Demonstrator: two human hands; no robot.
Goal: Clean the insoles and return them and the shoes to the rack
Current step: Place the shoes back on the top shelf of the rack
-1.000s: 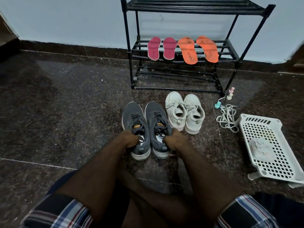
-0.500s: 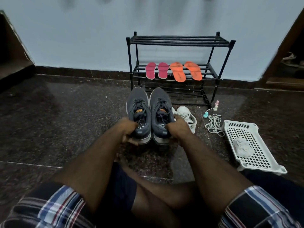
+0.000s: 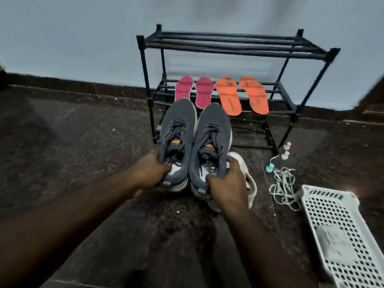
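Two grey shoes [image 3: 195, 140], orange-tagged tongues

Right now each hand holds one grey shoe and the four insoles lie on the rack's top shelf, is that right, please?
Not quite: the insoles lie on the rack's middle shelf, as the head view shows. The left hand and right hand do each hold a grey shoe.

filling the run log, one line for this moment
left hand grips left grey sneaker | right hand grips right grey sneaker
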